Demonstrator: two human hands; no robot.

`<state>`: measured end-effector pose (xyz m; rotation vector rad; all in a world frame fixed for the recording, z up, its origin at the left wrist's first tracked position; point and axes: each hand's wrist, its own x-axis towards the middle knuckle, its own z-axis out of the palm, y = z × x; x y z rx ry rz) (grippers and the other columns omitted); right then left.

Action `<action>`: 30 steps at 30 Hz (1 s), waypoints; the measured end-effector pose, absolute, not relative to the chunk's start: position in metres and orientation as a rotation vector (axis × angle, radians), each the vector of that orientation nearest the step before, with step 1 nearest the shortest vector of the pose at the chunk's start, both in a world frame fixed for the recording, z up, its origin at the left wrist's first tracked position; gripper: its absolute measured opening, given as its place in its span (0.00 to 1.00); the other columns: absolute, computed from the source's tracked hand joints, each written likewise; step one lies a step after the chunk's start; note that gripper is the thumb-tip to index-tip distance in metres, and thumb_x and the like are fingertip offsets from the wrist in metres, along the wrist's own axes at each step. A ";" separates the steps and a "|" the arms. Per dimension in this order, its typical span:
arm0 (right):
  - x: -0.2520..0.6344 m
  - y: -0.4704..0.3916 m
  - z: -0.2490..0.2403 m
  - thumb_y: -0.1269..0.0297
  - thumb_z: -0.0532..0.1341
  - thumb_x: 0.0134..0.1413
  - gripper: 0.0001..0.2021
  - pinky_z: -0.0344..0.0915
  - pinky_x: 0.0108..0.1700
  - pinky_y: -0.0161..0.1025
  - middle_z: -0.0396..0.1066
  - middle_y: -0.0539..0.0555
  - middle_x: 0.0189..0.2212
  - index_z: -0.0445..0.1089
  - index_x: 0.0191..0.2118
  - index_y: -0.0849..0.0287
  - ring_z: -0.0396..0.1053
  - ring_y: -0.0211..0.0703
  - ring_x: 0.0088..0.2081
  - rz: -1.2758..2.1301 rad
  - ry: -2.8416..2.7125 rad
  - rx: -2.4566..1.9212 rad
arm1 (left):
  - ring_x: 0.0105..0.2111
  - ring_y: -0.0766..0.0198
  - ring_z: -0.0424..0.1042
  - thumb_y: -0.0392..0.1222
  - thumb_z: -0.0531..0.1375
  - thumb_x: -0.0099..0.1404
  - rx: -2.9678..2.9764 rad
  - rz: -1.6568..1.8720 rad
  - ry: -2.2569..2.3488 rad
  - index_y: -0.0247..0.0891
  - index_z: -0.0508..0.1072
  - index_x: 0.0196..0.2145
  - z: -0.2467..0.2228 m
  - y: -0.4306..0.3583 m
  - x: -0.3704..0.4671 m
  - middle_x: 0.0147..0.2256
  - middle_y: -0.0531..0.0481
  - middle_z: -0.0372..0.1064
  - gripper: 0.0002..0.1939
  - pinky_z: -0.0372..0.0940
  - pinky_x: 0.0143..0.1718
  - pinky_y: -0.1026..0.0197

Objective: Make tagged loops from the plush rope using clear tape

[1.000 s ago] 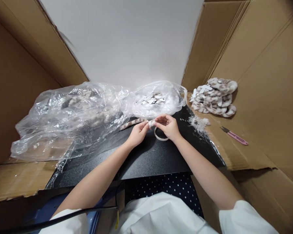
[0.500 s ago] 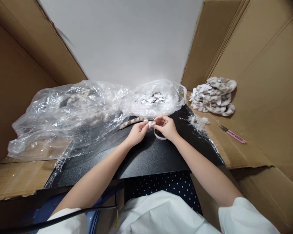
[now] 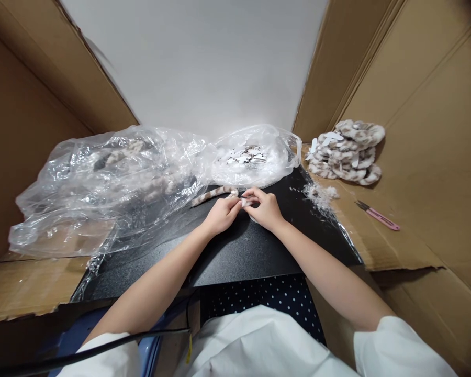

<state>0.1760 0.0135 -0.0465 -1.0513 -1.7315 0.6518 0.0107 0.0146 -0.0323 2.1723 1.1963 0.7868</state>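
- left hand (image 3: 220, 215) and right hand (image 3: 269, 212) both pinched narrow on a white fluffy bit (image 3: 245, 202), over the black tabletop (image 3: 235, 256)
- striped furry strip (image 3: 208, 197) lies just far-left of them, can't tell if it's joined on
- partway done imo: furry pieces (image 3: 345, 154) piled far right, this bit isn't, more fluffy stuff in the left bag (image 3: 78, 199)

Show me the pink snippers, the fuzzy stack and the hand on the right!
Pink snippers (image 3: 381, 218): head view, on the handle.
Fuzzy stack (image 3: 343, 157): head view, on its middle.
Right hand (image 3: 267, 210): head view, on the back.
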 end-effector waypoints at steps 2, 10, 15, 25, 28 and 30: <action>0.175 0.011 -0.046 0.73 0.61 0.46 0.10 0.71 0.37 0.38 0.77 0.51 0.32 0.70 0.36 0.53 0.78 0.47 0.36 0.570 -1.780 -1.088 | 0.23 0.67 0.58 0.47 0.49 0.68 2.177 0.781 1.194 0.35 0.67 0.23 -0.031 0.013 0.012 0.20 0.54 0.60 0.19 0.50 0.27 0.64; 0.171 0.011 -0.044 0.72 0.61 0.49 0.10 0.72 0.40 0.41 0.78 0.53 0.34 0.72 0.39 0.54 0.77 0.47 0.35 0.512 -1.785 -1.108 | 0.24 0.66 0.59 0.51 0.50 0.67 2.015 0.954 1.227 0.33 0.72 0.28 -0.034 0.012 0.017 0.22 0.52 0.64 0.21 0.53 0.28 0.64; 0.179 0.013 -0.035 0.65 0.68 0.43 0.15 0.73 0.43 0.41 0.76 0.53 0.39 0.71 0.41 0.54 0.75 0.46 0.41 0.657 -1.644 -0.972 | 0.24 0.66 0.59 0.52 0.51 0.67 1.895 1.087 1.197 0.34 0.69 0.25 -0.037 0.016 0.017 0.22 0.52 0.63 0.20 0.54 0.28 0.64; 0.175 0.015 -0.037 0.62 0.68 0.44 0.08 0.75 0.39 0.43 0.77 0.51 0.29 0.71 0.32 0.55 0.77 0.46 0.33 0.841 -1.491 -0.931 | 0.26 0.64 0.62 0.58 0.53 0.64 1.752 1.106 1.058 0.35 0.69 0.25 -0.039 0.018 0.018 0.21 0.52 0.62 0.23 0.58 0.30 0.63; 0.171 0.015 -0.040 0.63 0.68 0.42 0.10 0.75 0.39 0.42 0.77 0.52 0.29 0.71 0.34 0.55 0.77 0.47 0.34 0.839 -1.459 -0.939 | 0.22 0.67 0.57 0.61 0.53 0.63 1.700 1.101 1.029 0.36 0.67 0.24 -0.040 0.019 0.020 0.17 0.55 0.54 0.25 0.54 0.25 0.65; 0.170 0.014 -0.040 0.64 0.68 0.42 0.11 0.75 0.39 0.41 0.77 0.52 0.29 0.70 0.34 0.55 0.78 0.47 0.35 0.824 -1.458 -0.951 | 0.21 0.68 0.53 0.62 0.52 0.64 1.695 1.090 1.031 0.36 0.67 0.25 -0.042 0.019 0.020 0.17 0.57 0.51 0.25 0.52 0.23 0.65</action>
